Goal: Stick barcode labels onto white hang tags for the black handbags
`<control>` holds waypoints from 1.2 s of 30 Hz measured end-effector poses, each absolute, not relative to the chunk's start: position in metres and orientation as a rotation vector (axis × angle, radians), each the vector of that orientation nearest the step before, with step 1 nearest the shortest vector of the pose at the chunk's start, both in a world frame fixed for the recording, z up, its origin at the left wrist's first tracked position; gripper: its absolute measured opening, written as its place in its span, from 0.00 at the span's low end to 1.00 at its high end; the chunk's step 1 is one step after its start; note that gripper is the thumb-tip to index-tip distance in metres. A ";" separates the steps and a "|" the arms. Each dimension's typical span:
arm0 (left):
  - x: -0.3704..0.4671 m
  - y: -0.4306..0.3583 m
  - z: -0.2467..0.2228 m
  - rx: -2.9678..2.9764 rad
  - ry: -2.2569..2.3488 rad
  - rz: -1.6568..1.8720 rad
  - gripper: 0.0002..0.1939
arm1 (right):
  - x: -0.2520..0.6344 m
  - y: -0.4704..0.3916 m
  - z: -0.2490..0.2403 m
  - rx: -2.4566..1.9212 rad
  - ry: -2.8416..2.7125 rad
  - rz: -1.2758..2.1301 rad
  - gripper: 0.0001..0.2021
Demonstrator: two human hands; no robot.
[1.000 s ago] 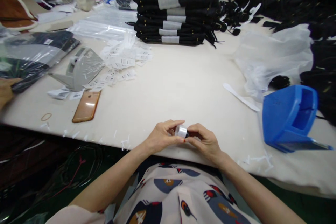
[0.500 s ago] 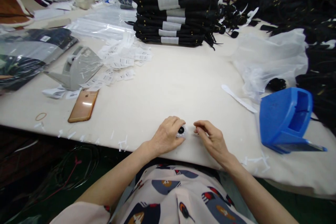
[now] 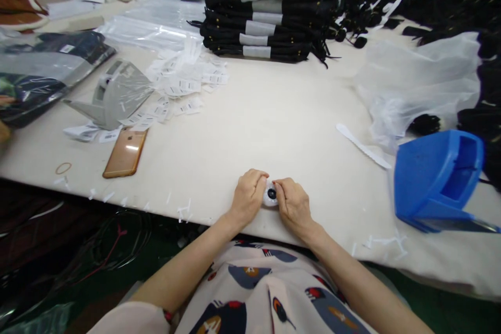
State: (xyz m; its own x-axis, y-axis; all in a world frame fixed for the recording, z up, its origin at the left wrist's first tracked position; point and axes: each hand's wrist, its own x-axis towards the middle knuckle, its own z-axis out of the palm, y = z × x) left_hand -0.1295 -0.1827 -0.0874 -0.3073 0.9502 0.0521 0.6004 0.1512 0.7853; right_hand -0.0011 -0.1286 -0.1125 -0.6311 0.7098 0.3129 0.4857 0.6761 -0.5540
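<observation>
Between fingers, a white roll

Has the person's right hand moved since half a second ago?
Yes: the right hand has moved left, away from the blue dispenser, toward the small round object.

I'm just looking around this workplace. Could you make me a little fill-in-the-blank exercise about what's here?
1. Between the left hand and the right hand is a small round white object with a ____ centre.
2. The phone lies with its ____ facing up.
3. In the picture, the thin ring lies to the ____ of the phone.
4. The large plastic holder at the far right is coloured ____.

Missing words: black; back; left; blue.
</observation>
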 end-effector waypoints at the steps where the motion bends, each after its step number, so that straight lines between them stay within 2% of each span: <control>1: -0.126 -0.182 -0.090 1.457 2.103 0.983 0.14 | -0.001 -0.130 -0.112 -0.914 -2.373 0.569 0.12; 6: -0.118 -0.189 -0.101 1.654 2.337 0.789 0.15 | -0.001 -0.132 -0.108 -0.877 -2.362 0.700 0.12; 19: -0.126 -0.190 -0.098 1.609 2.206 0.609 0.14 | -0.004 -0.122 -0.102 -0.837 -2.518 0.838 0.10; 30: -0.127 -0.181 -0.088 1.455 2.185 0.639 0.09 | -0.011 -0.120 -0.098 -0.902 -2.442 0.899 0.12; 36: -0.126 -0.183 -0.091 1.516 2.181 0.742 0.11 | -0.013 -0.122 -0.098 -0.900 -2.441 0.839 0.12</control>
